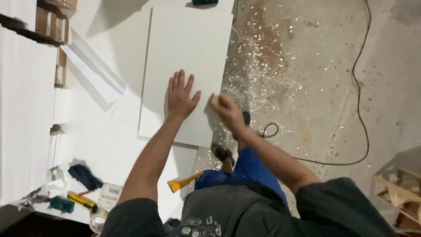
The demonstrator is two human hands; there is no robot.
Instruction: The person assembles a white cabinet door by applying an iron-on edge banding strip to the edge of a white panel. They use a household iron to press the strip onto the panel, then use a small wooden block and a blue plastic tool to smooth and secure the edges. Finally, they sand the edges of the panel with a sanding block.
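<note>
We press our left hand (180, 97) flat, fingers spread, to pin the white panel (186, 66) while our blurred right hand (226, 110) seemingly grips a small block (214, 101) against its edge.

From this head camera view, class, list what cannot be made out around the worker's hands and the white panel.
- Right hand: motion-blurred at the white panel's edge; the small pale thing in it cannot be identified, nor the grip.
- Dark object at the panel's far end: cut off by the top edge.
- Tape roll: partly cut by the bottom edge and the sleeve.
- Left hand: flat on the panel, hiding the surface beneath.
</note>
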